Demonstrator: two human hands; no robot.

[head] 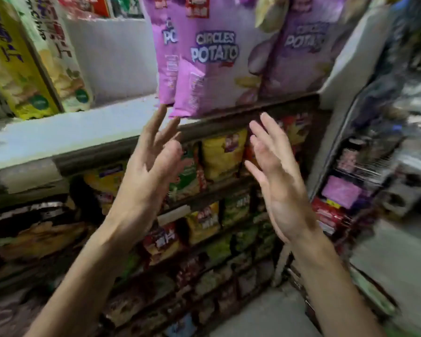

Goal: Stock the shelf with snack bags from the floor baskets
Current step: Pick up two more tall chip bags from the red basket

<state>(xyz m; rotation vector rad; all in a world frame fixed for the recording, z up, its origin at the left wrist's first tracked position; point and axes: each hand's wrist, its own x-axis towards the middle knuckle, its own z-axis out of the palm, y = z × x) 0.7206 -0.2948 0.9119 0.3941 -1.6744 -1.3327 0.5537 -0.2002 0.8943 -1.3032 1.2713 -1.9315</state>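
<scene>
Purple potato bags [212,57], three that you can count, stand upright on the white shelf [58,137], the front one overhanging its edge. Your two hands hang just below them, holding nothing: left hand [153,164] with fingers spread, fingertips [162,108] at the front bag's bottom corner (touching or not, blur hides it), right hand [275,171] flat and straight-fingered, palm facing the left. Two chip bags [12,69], one yellow, one white, lean at the shelf's left end.

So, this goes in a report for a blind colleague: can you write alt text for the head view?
The left hand and right hand, open and empty, are raised toward purple potato snack bags on a white shelf. Below sit rows of smaller snack bags.
</scene>
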